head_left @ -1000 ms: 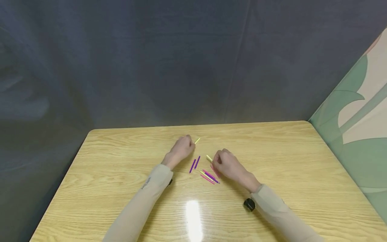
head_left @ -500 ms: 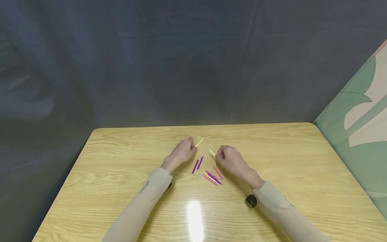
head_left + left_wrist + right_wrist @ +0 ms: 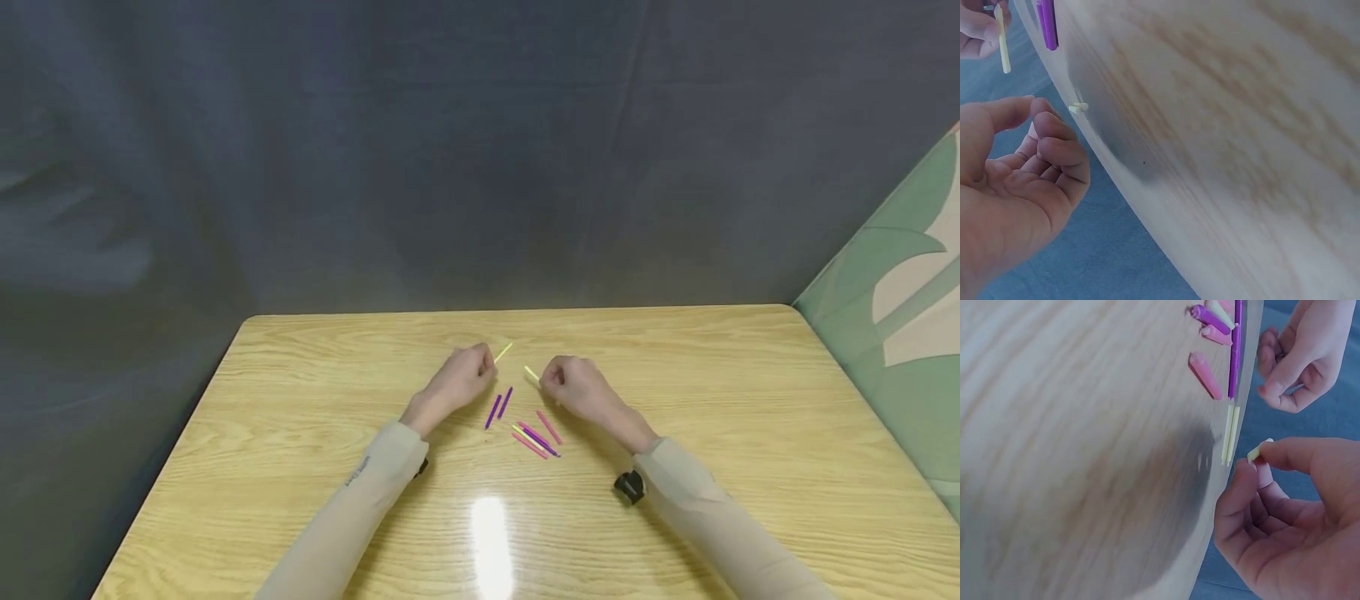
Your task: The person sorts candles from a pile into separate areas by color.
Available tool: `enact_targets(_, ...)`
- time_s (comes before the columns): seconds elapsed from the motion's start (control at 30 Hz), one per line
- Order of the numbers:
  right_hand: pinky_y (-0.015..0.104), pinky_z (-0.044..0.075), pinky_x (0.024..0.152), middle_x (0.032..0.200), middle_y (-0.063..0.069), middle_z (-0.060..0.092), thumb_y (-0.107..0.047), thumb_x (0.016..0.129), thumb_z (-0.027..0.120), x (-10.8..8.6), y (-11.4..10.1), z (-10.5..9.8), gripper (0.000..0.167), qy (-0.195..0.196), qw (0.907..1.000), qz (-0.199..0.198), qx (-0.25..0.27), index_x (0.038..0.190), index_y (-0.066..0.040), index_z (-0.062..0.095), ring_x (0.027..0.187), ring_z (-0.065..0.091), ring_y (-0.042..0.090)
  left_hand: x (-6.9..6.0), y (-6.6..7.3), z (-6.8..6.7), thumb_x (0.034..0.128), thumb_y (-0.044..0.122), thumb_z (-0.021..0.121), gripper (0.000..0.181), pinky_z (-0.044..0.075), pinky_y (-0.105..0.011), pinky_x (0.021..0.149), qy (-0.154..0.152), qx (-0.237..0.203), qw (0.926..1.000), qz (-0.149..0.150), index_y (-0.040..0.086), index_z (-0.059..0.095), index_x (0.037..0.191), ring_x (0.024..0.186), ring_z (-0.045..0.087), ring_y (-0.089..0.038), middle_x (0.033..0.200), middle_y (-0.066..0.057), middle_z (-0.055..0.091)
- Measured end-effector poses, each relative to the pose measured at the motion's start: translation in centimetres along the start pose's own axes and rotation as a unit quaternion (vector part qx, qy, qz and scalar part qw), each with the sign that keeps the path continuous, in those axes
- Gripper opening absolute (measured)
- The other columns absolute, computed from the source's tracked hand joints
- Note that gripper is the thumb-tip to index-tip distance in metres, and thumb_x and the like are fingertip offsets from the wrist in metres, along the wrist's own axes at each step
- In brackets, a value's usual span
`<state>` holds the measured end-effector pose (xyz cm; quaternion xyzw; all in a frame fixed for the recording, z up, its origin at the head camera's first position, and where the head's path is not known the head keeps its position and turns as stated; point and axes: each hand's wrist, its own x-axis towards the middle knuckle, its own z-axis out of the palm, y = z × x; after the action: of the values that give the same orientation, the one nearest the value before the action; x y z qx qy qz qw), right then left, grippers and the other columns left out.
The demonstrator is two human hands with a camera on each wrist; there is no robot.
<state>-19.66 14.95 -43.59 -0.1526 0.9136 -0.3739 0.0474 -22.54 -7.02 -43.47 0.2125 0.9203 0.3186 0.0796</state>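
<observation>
My right hand [image 3: 576, 385] pinches a thin yellow stick [image 3: 1256, 452] between thumb and forefinger; it slants out up and left in the head view. Across from it, my left hand [image 3: 459, 382] is loosely curled, thumb tip close to the forefinger, with nothing seen in it. Just beyond that hand, two yellow sticks [image 3: 1227, 439] lie side by side on the table. Two purple sticks [image 3: 492, 412] lie roughly parallel between the hands. Nearer me is a small group of pink, yellow and purple sticks [image 3: 531, 442], with a single pink stick [image 3: 549, 427] to its right.
The wood-grain table [image 3: 315, 375] spreads out on all sides of the sticks. Behind it hangs a dark curtain [image 3: 450, 167]; a green and cream patterned panel [image 3: 907, 400] stands along the right edge. Light glares on the tabletop near me.
My right hand has lifted its yellow stick away from the pink ones, up toward the table's far side. The left hand stays beside the yellow sticks, while the view has shifted slightly.
</observation>
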Motion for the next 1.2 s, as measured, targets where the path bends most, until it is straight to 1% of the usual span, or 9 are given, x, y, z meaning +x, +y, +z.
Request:
enact_targets(0.17, 0.024, 0.048, 0.052, 0.074, 0.006, 0.063, 0.000, 0.087, 0.061, 0.5, 0.3, -0.3, 0.008, -0.013, 0.9999, 0.003, 0.006, 0.091, 0.005, 0.065, 0.057, 0.055, 0.012, -0.1, 0.2, 0.1, 0.0969, 0.009, 0.056, 0.005, 0.048, -0.023, 0.062, -0.004, 0.005, 1.0000, 0.002, 0.005, 0.058, 0.096, 0.063, 0.052, -0.011, 0.079, 0.000, 0.059)
enact_targets(0.43, 0.026, 0.048, 0.050, 0.068, 0.007, 0.062, -0.007, 0.091, 0.060, 1.2, 1.2, -0.6, 0.013, -0.058, 0.9948, 0.049, 0.068, 0.092, 0.004, 0.068, 0.053, 0.056, 0.015, -0.3, 0.4, 0.2, 0.0967, 0.011, 0.057, 0.005, 0.046, -0.023, 0.058, -0.011, 0.003, 0.9999, 0.000, 0.006, 0.058, 0.096, 0.060, 0.050, -0.010, 0.076, 0.001, 0.058)
enact_targets(0.57, 0.028, 0.052, 0.051, 0.067, 0.007, 0.061, -0.007, 0.092, 0.060, 1.6, 1.5, -0.9, 0.015, -0.076, 0.9900, 0.063, 0.101, 0.093, 0.006, 0.068, 0.054, 0.057, 0.015, -0.2, 0.6, 0.1, 0.0961, 0.010, 0.057, 0.004, 0.048, -0.022, 0.061, -0.007, 0.007, 0.9999, 0.004, 0.007, 0.059, 0.096, 0.063, 0.053, -0.010, 0.077, 0.002, 0.059)
enact_targets(0.77, 0.025, 0.051, 0.050, 0.065, 0.007, 0.059, -0.008, 0.093, 0.061, 2.4, 1.8, -1.1, 0.019, -0.117, 0.9761, 0.095, 0.157, 0.097, 0.010, 0.067, 0.052, 0.056, 0.011, -0.4, 0.5, -0.1, 0.0950, 0.009, 0.059, 0.004, 0.048, -0.022, 0.062, -0.018, -0.007, 0.9997, 0.018, 0.005, 0.061, 0.097, 0.067, 0.054, -0.010, 0.076, 0.002, 0.059)
enact_targets(0.87, 0.024, 0.051, 0.051, 0.066, 0.007, 0.060, -0.007, 0.094, 0.061, 2.5, 1.8, -1.2, 0.021, -0.133, 0.9703, 0.100, 0.176, 0.100, 0.013, 0.066, 0.053, 0.057, 0.010, -0.5, 0.3, -0.2, 0.0945, 0.008, 0.059, 0.004, 0.046, -0.023, 0.059, -0.030, -0.035, 0.9986, 0.028, 0.005, 0.063, 0.095, 0.063, 0.052, -0.010, 0.074, -0.001, 0.059)
enact_targets(0.93, 0.023, 0.051, 0.052, 0.067, 0.008, 0.060, -0.007, 0.093, 0.060, 2.5, 1.7, -1.2, 0.022, -0.139, 0.9675, 0.101, 0.186, 0.101, 0.014, 0.065, 0.053, 0.057, 0.010, -0.7, 0.1, -0.2, 0.0948, 0.009, 0.059, 0.006, 0.047, -0.023, 0.056, -0.042, -0.066, 0.9966, 0.026, 0.005, 0.064, 0.093, 0.061, 0.053, -0.011, 0.073, -0.004, 0.061)
enact_targets(1.03, 0.023, 0.052, 0.052, 0.066, 0.008, 0.060, -0.005, 0.093, 0.060, 2.6, 1.7, -1.0, 0.022, -0.144, 0.9641, 0.100, 0.199, 0.102, 0.015, 0.065, 0.053, 0.057, 0.010, -1.0, 0.0, -0.3, 0.0964, 0.008, 0.057, 0.011, 0.050, -0.025, 0.055, -0.064, -0.126, 0.9900, 0.007, 0.003, 0.065, 0.092, 0.059, 0.057, -0.014, 0.073, -0.008, 0.064)
enact_targets(1.13, 0.024, 0.052, 0.052, 0.065, 0.008, 0.060, -0.003, 0.093, 0.060, 2.8, 1.7, -0.8, 0.022, -0.145, 0.9609, 0.103, 0.212, 0.101, 0.016, 0.064, 0.052, 0.057, 0.010, -1.4, 0.0, -0.4, 0.0968, 0.007, 0.056, 0.013, 0.054, -0.029, 0.056, -0.080, -0.174, 0.9813, -0.014, -0.002, 0.065, 0.092, 0.061, 0.062, -0.018, 0.073, -0.011, 0.065)
enact_targets(1.2, 0.023, 0.052, 0.052, 0.065, 0.008, 0.060, -0.003, 0.092, 0.060, 3.0, 1.7, -0.7, 0.022, -0.147, 0.9603, 0.102, 0.214, 0.101, 0.017, 0.064, 0.052, 0.057, 0.009, -1.6, 0.1, -0.5, 0.0970, 0.007, 0.056, 0.015, 0.055, -0.030, 0.056, -0.088, -0.191, 0.9773, -0.022, -0.004, 0.065, 0.093, 0.061, 0.063, -0.019, 0.073, -0.012, 0.065)
